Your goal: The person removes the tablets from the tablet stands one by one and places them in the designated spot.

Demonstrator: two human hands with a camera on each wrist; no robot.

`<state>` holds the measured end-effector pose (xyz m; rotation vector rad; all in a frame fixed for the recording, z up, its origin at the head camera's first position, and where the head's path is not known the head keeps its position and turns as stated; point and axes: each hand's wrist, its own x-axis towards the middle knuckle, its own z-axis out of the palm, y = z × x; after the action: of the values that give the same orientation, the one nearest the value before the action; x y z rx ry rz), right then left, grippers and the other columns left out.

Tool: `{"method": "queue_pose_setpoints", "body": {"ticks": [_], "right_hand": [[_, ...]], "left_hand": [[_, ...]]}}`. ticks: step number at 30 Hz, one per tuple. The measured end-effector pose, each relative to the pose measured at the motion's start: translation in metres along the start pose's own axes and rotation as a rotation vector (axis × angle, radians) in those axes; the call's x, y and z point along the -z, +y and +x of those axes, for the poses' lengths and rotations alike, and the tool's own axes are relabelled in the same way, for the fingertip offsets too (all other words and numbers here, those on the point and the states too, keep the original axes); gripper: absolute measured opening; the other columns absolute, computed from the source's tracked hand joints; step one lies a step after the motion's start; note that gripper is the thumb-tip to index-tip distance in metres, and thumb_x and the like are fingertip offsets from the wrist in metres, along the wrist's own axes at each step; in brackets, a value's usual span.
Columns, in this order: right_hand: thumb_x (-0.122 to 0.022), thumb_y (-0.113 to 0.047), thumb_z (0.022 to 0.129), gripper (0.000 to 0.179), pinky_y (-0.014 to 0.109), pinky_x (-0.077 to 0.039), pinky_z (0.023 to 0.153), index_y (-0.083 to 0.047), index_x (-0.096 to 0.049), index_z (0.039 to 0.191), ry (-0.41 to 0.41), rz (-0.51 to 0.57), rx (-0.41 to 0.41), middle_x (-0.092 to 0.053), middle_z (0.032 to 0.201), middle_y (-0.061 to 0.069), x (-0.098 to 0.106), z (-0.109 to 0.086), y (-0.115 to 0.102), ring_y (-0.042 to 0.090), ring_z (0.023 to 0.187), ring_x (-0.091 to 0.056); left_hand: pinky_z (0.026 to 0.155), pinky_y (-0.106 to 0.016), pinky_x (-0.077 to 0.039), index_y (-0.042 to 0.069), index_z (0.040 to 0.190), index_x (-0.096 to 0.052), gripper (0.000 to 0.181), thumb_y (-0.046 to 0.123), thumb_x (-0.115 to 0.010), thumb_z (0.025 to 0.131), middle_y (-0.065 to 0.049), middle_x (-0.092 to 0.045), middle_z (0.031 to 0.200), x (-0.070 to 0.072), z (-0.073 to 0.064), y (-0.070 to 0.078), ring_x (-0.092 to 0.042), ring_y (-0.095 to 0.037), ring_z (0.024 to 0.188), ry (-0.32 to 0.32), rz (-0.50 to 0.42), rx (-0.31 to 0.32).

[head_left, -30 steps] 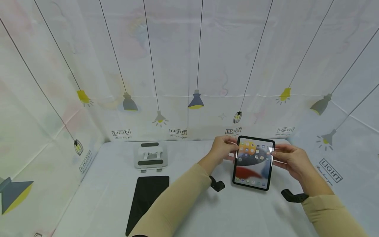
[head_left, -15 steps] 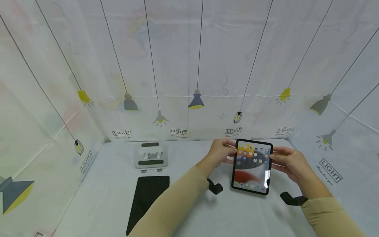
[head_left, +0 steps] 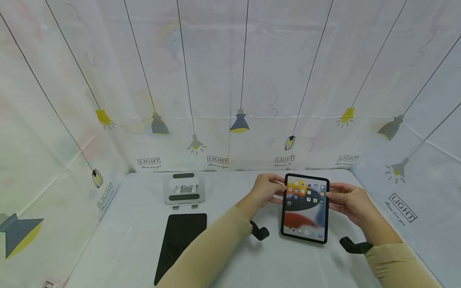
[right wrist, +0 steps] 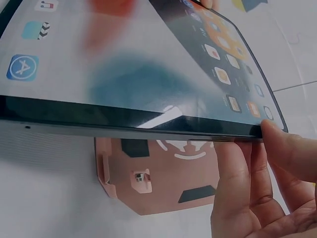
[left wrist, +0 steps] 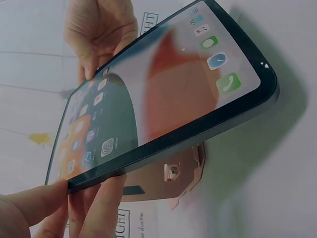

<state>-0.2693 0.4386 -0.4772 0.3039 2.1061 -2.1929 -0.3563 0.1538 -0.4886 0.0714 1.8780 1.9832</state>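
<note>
A tablet (head_left: pixel 305 208) with a lit home screen is held by both hands at the right of the table. My left hand (head_left: pixel 265 189) pinches its left edge near the top, thumb on the front and fingers behind. At the opposite edge my right hand (head_left: pixel 354 202) pinches it the same way. Both wrist views show the tablet tilted, with a rose-gold tablet stand (right wrist: pixel 168 183) with dark pads and a small hook below and behind it. The head view hides that stand behind the tablet. Whether tablet and stand touch cannot be told.
A silver tablet stand (head_left: pixel 183 191) with dark pads lies at the back left of the white table (head_left: pixel 137 232). In front of it lies a tablet with a dark screen (head_left: pixel 181 240), partly covered by the left sleeve. A lamp-print cloth (head_left: pixel 216 80) hangs behind.
Both hands have brought the lit tablet a little toward the person and slightly left. The silver stand and the dark tablet stay in place.
</note>
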Motion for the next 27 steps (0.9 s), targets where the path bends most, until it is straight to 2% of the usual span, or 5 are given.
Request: {"method": "queue_pose_setpoints", "body": {"ticks": [16, 27], "right_hand": [[-0.077, -0.007, 0.099, 0.024, 0.029, -0.068, 0.076, -0.028, -0.074, 0.112, 0.000, -0.041, -0.055, -0.077, 0.098, -0.013, -0.003, -0.001, 0.016, 0.010, 0.086, -0.078], [-0.075, -0.006, 0.100, 0.023, 0.029, -0.068, 0.075, -0.026, -0.076, 0.110, 0.004, -0.052, -0.072, -0.076, 0.094, -0.010, -0.005, -0.004, 0.025, 0.010, 0.083, -0.077]], "left_hand": [[0.063, -0.042, -0.069, 0.015, 0.099, -0.079, 0.012, 0.006, -0.083, 0.092, -0.005, -0.078, 0.095, 0.004, -0.006, -0.015, -0.077, -0.021, 0.080, 0.011, -0.003, 0.060], [0.062, -0.042, -0.069, 0.013, 0.100, -0.078, 0.013, 0.003, -0.082, 0.091, -0.007, -0.077, 0.095, 0.008, -0.012, -0.024, -0.077, -0.022, 0.080, -0.034, -0.024, 0.064]]}}
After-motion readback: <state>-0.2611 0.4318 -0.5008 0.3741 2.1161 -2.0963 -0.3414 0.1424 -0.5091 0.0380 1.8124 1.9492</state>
